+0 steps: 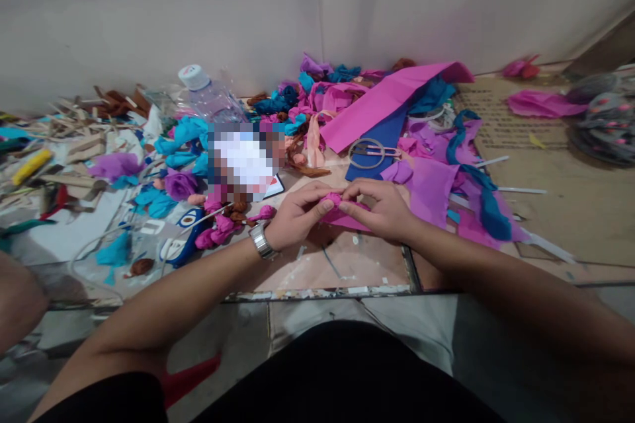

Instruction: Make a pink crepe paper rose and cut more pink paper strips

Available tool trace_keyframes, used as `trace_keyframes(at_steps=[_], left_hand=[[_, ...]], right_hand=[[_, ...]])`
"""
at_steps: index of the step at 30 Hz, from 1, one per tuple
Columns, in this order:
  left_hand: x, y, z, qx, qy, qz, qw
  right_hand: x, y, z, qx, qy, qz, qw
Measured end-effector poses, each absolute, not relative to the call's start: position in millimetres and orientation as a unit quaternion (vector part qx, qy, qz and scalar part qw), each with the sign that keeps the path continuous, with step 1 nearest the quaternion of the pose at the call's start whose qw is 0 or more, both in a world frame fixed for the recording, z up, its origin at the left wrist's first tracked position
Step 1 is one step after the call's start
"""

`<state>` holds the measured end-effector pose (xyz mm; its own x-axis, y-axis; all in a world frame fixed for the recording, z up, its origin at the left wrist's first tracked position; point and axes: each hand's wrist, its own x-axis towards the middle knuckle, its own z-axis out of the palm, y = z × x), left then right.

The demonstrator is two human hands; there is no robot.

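Both my hands meet over the low work surface (347, 264), pinching the same piece of pink crepe paper (337, 210). My left hand (295, 215), with a metal watch (261, 241) on its wrist, grips the paper's rolled end between thumb and fingers. My right hand (381, 211) holds the other side, fingers curled over the flat part of the strip. The rolled top of the paper shows between the fingertips; the rest lies under my right palm.
Around lie purple paper sheets (426, 182), a long pink sheet (381, 102), blue strips (489, 208), scissors (370, 152), finished paper roses (179, 184), a plastic bottle (208, 96), wooden sticks (74, 145) at left. A wall rises behind; another person's knee (17, 297) is at far left.
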<state>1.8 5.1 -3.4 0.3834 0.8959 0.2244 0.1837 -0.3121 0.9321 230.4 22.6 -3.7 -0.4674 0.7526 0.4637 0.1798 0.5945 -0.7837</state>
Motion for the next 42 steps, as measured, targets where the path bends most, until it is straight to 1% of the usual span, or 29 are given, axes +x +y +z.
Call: trace_keyframes(at_steps=[7,10,13,17,21,27,29,31,33,35,39,42], left_hand=[[3,3,-2,0.72,0.385,0.391,0.425],[4,3,-1,0.709,0.396,0.391,0.432],[4,4,0,0.69,0.423,0.379,0.449],[4,4,-1,0.651,0.444,0.37,0.493],[7,3,-2,0.609,0.449,0.408,0.511],[8,4,-6,0.563,0.455,0.43,0.539],[6,5,-7,0.549,0.471,0.443,0.529],[4,6,-8,0.56,0.479,0.46,0.495],[3,5,-9,0.601,0.463,0.462,0.459],[4,3,-10,0.649,0.424,0.443,0.45],[8,0,-13,0.662,0.361,0.427,0.499],[9,0,-13,0.643,0.366,0.438,0.51]], right_hand=[[231,25,-11,-0.321,-0.766,0.374,0.412],[232,28,-13,-0.296,-0.793,0.339,0.411],[233,30,-13,-0.253,-0.835,0.299,0.386],[232,30,-9,-0.226,-0.847,0.304,0.373],[232,31,-7,-0.229,-0.835,0.309,0.394],[233,34,-10,-0.238,-0.824,0.291,0.425],[234,34,-11,-0.251,-0.82,0.286,0.428],[234,33,-11,-0.258,-0.821,0.285,0.423],[234,33,-12,-0.257,-0.828,0.284,0.41],[234,33,-12,-0.248,-0.837,0.28,0.399],[234,31,-13,-0.244,-0.856,0.263,0.373],[233,29,-13,-0.259,-0.853,0.259,0.372]])
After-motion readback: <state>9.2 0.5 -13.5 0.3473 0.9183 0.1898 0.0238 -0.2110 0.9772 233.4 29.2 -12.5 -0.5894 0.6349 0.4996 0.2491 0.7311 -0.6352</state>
